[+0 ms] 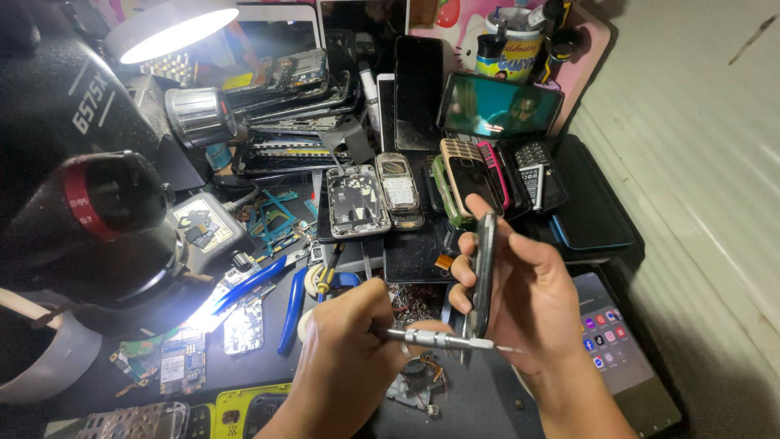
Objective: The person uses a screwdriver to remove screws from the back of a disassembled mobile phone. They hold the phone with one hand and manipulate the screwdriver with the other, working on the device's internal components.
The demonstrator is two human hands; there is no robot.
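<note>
Quick count of my bench right now: one phone (pixel 483 276) held edge-on in my right hand (pixel 532 305), one silver screwdriver (pixel 435 338) in my left hand (pixel 345 349). Two lit screens: one phone playing video (pixel 500 106) at the far side, one smartphone with app icons (pixel 621 349) near right. One blue-handled pliers (pixel 272 289) left of my hands. One lit lamp (pixel 171 28) far left. Keypad phones (pixel 467 175) in the far middle, about five; the stack of opened phones (pixel 288 102) I can't count.
</note>
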